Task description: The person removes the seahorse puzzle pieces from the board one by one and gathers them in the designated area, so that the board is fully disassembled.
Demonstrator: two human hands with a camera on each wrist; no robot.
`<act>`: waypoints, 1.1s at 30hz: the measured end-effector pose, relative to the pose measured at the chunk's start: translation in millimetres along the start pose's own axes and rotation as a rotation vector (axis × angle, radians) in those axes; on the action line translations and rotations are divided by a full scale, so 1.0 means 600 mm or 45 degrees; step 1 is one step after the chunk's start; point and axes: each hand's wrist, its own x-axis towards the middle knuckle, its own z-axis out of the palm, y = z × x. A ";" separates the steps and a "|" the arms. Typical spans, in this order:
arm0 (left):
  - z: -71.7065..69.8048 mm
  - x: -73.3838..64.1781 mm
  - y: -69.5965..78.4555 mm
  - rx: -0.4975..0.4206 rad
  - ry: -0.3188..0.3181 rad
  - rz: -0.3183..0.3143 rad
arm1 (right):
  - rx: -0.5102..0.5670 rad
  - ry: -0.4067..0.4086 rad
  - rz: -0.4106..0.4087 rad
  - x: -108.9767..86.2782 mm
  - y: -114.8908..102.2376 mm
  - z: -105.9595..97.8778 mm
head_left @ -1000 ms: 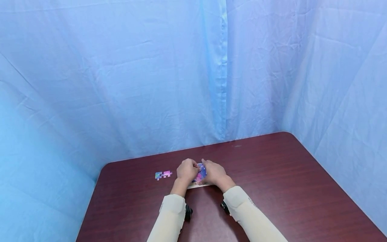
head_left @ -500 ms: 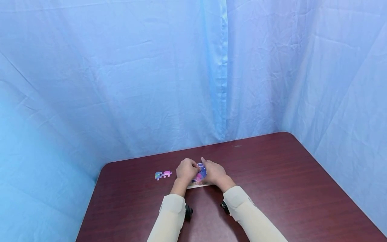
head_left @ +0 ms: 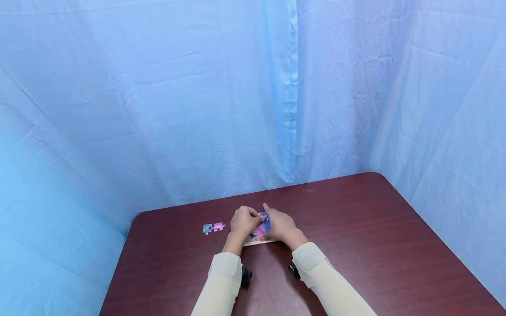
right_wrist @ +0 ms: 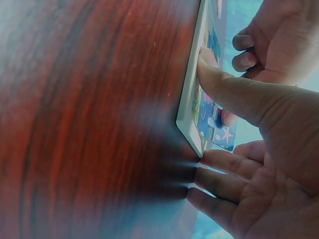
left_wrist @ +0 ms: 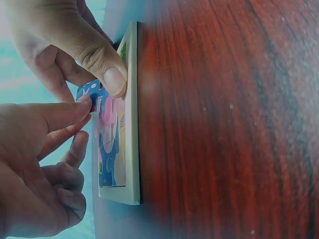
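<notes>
A jigsaw puzzle in a pale-rimmed tray lies on the table between both hands. Its blue and pink picture shows in the left wrist view, where the tray's rim faces the camera. With thumb and finger the left hand pinches a dark blue puzzle piece over the puzzle's far part. That piece, with a white star, appears tilted in the right wrist view. The right hand holds the tray's right side, thumb on the near rim, other fingertips by the outer edge. Hands cover part of the puzzle.
Two loose puzzle pieces, one blue-green and one pink, lie left of the left hand. The dark red wooden table has blue curtains around its far and side edges.
The left hand has risen very slightly at the puzzle, still pinching the piece. A right-hand finger points a bit further up. The loose pieces stay where they were.
</notes>
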 end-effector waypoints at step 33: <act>-0.007 0.002 -0.001 -0.222 -0.019 0.022 | 0.005 -0.015 0.010 0.001 0.000 0.000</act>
